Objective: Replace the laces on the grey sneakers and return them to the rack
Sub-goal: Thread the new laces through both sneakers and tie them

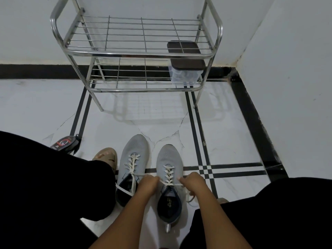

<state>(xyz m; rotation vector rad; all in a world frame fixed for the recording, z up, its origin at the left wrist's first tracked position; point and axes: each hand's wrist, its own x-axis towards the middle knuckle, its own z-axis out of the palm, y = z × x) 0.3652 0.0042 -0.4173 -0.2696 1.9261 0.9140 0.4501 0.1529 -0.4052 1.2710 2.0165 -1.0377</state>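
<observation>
Two light grey knit sneakers with dark navy linings are seen side by side on a white marble-patterned tiled floor crossed by black stripes, toes pointed toward a chrome wire two-tier shoe rack that stands against the white wall. The left sneaker is threaded with an off-white flat lace, its ends lying loose near the shoe opening. The right sneaker carries a matching off-white lace, whose two ends are pulled outward at the top eyelets. The left hand is closed around one lace end, and the right hand is closed in a pinch on the other. A clear plastic box with a dark brown lid is seen on the rack's lower tier at the right. A tan sandal and a dark packet with red markings lie on the floor at left.
</observation>
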